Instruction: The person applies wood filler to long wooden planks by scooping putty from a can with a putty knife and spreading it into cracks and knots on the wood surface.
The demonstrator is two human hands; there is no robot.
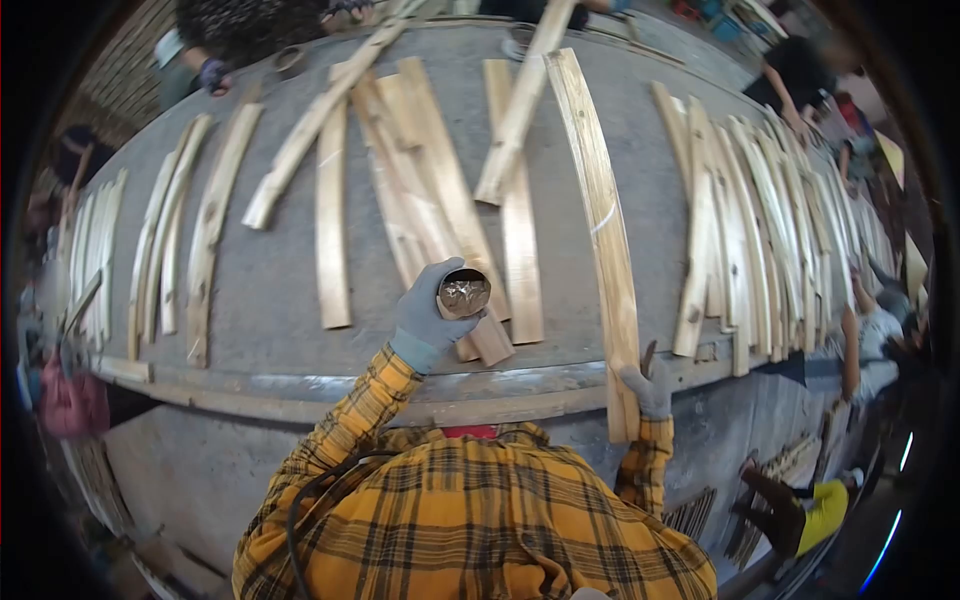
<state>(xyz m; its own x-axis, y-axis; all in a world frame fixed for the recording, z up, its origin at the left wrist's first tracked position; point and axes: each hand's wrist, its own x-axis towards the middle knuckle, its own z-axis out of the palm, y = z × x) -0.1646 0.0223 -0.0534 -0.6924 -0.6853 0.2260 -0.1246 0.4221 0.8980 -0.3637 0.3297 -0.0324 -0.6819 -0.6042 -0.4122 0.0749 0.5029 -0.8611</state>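
My left hand (pixel 425 305), in a grey glove, is wrapped round a small round tin (pixel 464 293) with something shiny and crumpled-looking inside. It is over the near ends of several wooden strips (pixel 430 190) lying on the table. On the right, my right hand (pixel 650 388), also gloved, grips the near end of a long wooden plank (pixel 600 210). A dark, thin thing sticks up by its fingers, too small to name. The plank reaches from the table's front edge toward the far side, with a pale line across its middle.
More strips lie on the grey table (pixel 270 290), in a row at the left (pixel 160 230) and a dense row at the right (pixel 760 230). A small pot (pixel 290 62) stands at the far side. Several people are around the table; one in yellow (pixel 824 515) is at the lower right.
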